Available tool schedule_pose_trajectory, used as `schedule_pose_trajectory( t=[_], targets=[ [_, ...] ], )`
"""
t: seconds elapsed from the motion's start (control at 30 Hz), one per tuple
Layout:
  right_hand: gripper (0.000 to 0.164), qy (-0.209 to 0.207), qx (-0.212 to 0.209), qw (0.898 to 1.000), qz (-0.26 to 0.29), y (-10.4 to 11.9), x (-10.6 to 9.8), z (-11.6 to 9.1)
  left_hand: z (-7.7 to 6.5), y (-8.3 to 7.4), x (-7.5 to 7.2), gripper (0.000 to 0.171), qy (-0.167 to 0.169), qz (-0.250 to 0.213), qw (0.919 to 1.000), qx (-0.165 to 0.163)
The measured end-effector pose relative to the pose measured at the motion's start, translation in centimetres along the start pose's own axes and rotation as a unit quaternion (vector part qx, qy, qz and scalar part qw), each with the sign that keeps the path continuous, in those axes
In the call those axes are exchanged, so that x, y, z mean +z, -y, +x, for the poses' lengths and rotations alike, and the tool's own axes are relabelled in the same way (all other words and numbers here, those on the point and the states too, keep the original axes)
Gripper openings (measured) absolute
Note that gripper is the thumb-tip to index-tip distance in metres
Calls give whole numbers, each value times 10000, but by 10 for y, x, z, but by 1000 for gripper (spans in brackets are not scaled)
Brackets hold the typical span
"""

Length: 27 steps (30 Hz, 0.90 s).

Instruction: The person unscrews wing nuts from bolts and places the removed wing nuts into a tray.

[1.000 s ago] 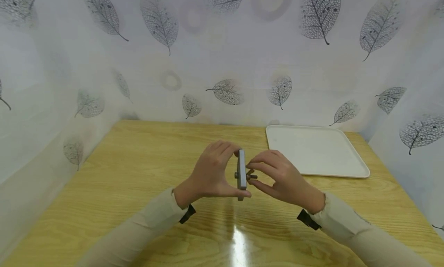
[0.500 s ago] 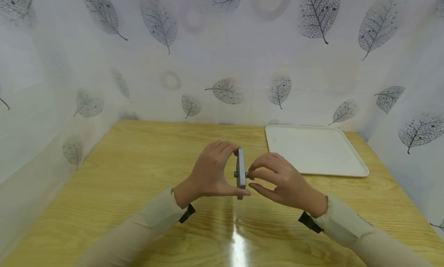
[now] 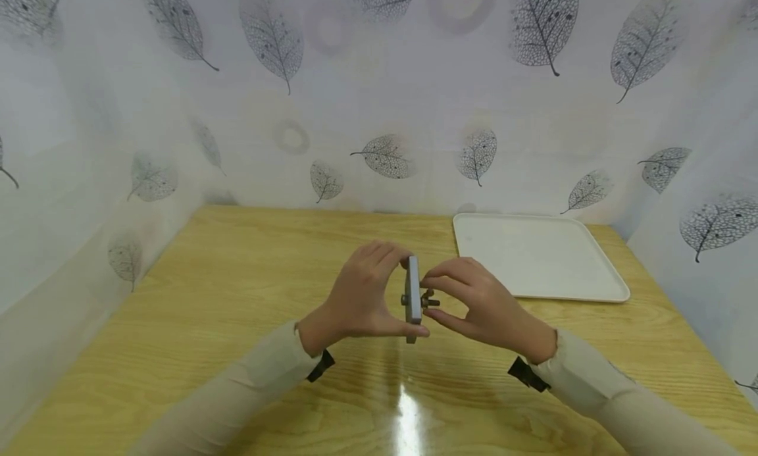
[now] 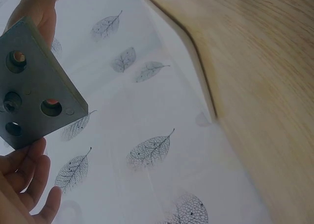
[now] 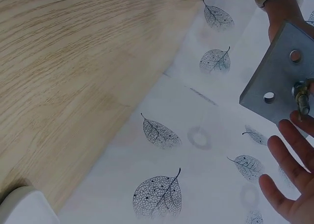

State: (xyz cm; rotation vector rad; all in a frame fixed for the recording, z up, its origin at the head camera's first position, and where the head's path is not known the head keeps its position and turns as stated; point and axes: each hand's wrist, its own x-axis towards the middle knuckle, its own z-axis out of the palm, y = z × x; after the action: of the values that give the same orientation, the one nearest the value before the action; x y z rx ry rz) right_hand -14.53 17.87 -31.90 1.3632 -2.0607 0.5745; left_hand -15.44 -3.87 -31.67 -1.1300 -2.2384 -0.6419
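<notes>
Above the table, my left hand (image 3: 368,291) grips a grey metal plate (image 3: 413,290) by its opposite edges, thumb below and fingers above. The plate stands on edge and has several round holes. A bolt (image 5: 303,104) passes through one hole, its head (image 4: 12,102) showing on the left face. On the right face, a wing nut (image 3: 426,299) sits on the bolt close to the plate. My right hand (image 3: 482,306) has thumb and fingers curled round this wing nut. Its outer fingers are spread in the right wrist view, which cuts off part of the nut.
A white tray (image 3: 539,255) lies at the back right of the wooden table (image 3: 266,265). Behind the table and at both sides hangs a pale curtain (image 3: 385,87) with a leaf print.
My right fingers move slightly down and back up around the wing nut, whose wings now stand at a different angle. The left hand and plate stay nearly in place.
</notes>
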Motion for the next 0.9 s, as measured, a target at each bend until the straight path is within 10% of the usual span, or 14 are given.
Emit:
schedule_pose_trajectory(
  t=[0.9],
  targets=[
    [22,-570,-822,9947,219,2,-1,2,0,2,1,84,35,-44,9998,-214]
  ],
)
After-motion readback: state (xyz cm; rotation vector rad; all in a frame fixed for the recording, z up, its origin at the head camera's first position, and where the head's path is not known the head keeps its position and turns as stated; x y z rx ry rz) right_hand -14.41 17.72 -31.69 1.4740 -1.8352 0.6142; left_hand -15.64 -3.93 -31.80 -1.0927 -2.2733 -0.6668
